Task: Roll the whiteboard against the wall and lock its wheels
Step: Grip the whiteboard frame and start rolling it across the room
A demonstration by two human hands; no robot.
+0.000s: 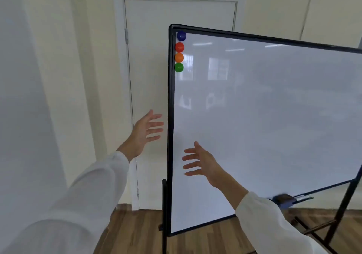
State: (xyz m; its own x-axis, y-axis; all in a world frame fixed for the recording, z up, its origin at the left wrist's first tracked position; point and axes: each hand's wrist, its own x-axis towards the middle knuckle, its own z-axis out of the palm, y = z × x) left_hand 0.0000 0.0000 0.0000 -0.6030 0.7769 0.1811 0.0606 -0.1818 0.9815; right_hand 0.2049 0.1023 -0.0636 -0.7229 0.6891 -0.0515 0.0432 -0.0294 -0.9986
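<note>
Whiteboard on its stand, filling the right of the frame, before a door in the wall at upper centre. Left hand at frame centre and right hand just below it flank the board's left edge, fingers spread wide, holding nothing, probably poised to grip the frame for pushing. Four magnets sit at its top corner. Wheels lie outside the view; the tray items at lower right are blurred.

You have one whiteboard, four round magnets on it, one eraser, one door, and your two hands.
</note>
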